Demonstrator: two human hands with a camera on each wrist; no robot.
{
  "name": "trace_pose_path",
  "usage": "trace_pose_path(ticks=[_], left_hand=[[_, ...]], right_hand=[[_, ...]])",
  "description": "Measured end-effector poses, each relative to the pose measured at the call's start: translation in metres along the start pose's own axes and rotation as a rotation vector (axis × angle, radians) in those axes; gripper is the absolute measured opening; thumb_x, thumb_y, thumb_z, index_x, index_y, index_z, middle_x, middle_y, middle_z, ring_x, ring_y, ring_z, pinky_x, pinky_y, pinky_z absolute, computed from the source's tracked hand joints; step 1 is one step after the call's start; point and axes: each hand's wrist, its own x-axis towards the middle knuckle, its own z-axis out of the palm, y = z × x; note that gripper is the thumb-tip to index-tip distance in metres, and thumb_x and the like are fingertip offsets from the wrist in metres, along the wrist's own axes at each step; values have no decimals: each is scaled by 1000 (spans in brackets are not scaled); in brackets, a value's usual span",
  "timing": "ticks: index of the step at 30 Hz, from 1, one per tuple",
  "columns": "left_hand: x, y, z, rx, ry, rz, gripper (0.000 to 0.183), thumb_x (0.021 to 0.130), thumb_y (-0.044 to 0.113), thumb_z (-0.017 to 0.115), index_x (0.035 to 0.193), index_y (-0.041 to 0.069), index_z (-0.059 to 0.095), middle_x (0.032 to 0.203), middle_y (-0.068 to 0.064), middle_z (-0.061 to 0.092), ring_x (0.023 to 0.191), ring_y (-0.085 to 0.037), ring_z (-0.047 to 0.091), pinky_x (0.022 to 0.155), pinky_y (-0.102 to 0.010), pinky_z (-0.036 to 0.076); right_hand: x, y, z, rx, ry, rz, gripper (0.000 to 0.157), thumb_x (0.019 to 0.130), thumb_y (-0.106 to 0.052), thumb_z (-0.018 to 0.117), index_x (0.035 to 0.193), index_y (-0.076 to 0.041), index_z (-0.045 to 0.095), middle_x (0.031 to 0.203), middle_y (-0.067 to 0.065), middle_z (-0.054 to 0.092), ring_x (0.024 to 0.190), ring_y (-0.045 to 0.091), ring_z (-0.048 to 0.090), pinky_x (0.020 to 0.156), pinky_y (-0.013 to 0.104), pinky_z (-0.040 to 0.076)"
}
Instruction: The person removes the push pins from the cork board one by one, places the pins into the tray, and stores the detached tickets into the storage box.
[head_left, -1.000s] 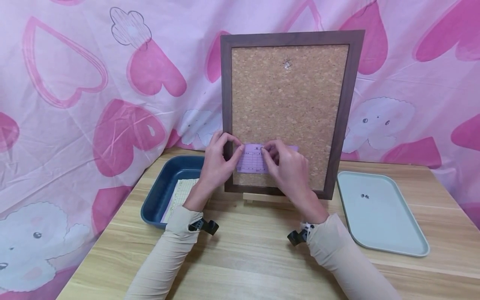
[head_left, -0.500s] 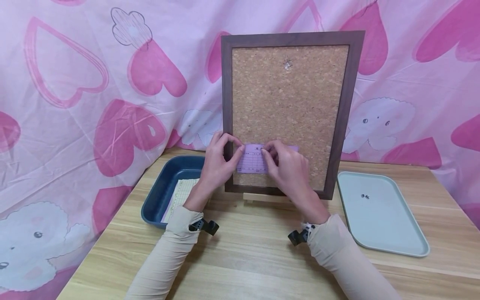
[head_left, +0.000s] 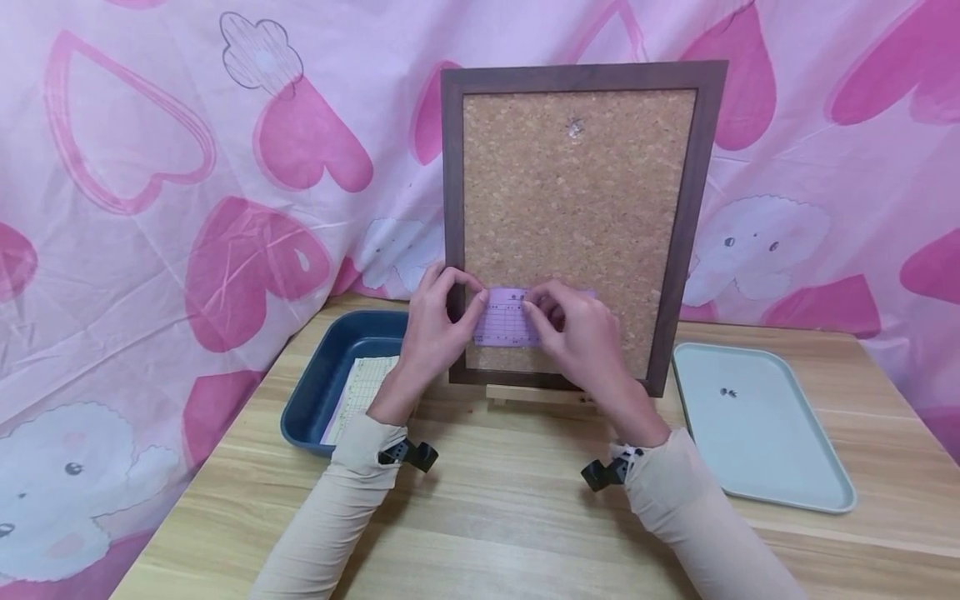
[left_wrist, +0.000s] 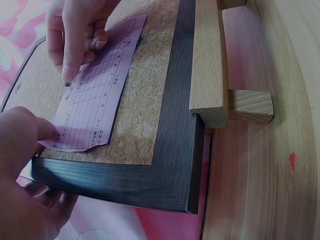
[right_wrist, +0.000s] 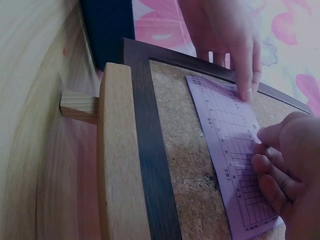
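A purple printed form (head_left: 504, 323) lies sideways against the lower part of a framed corkboard (head_left: 577, 208). My left hand (head_left: 437, 321) holds the form's upper left corner with thumb and index fingertips. In the left wrist view, its other fingers reach behind the dark frame (left_wrist: 100, 182). My right hand (head_left: 581, 329) has its thumb and index finger together at the form's top edge, near its middle. A small dark pin (left_wrist: 67, 84) shows at those fingertips in the left wrist view; most of it is hidden. The right hand covers the form's right half in the head view.
The board leans on a wooden easel (left_wrist: 210, 60). At left a dark blue bin (head_left: 307, 408) holds yellowish paper forms (head_left: 363, 387). At right lies a pale green tray (head_left: 772, 450) with several tiny dark pieces (head_left: 728, 392). A clear, shiny cluster (head_left: 574, 127) sits high on the cork.
My right wrist has shifted slightly to the right, with its fingertips still at the form's top edge. The left hand and form have stayed in place.
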Motion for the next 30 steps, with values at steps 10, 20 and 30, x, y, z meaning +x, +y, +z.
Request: trace_pose_path(ticks=[10,20,30], left_hand=[[0,1,0,-1,-6,-1,15,102,26,75,109,13,71,146,-10,59,135,-27,54,118,-52,46],[-2,3,-12,19,-4,-14,12,101,21,74,106,10,69,159,-15,51,150,-31,49,115,-53,53],[3,1,-33,-5,61,3,14,101,17,75,105,6,66,153,-15,56,131,-34,66,95,-47,65]], right_hand=[[2,10,-14,247,-4,-17,7,102,-14,75,103,-8,76,86,3,75,69,14,65,62,20,53],[-2,34,-49,304,88,-48,4,98,-7,77,99,-5,74,82,1,72,64,10,60,58,15,48],[-11,57,-85,238,157,37,5,97,-1,73,102,1,72,87,-7,67,68,2,57,60,11,46]])
